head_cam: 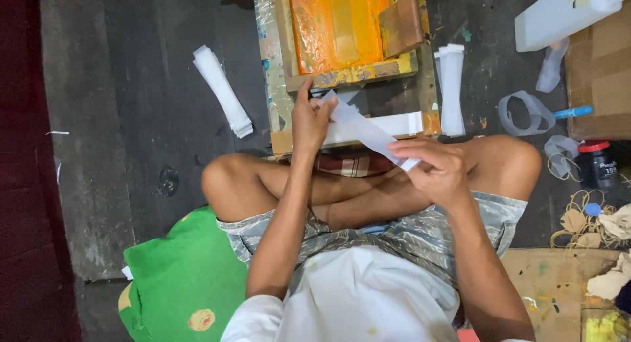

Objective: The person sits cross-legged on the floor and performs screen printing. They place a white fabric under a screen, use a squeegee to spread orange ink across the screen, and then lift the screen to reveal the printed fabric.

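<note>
A dark, worn plank floor [131, 118] fills the frame, with a green cushion [184, 276] at lower left. At upper centre sits a wooden screen-printing frame [279, 79], paint-flecked, its mesh coated glossy orange. The left hand [310, 118] pinches one end of a long white paper strip [368, 132] at frame centre; the right hand [437, 168] pinches the other end. Flat stacks of white strips [223, 89] lie upper left and beside the frame's right edge.
</note>
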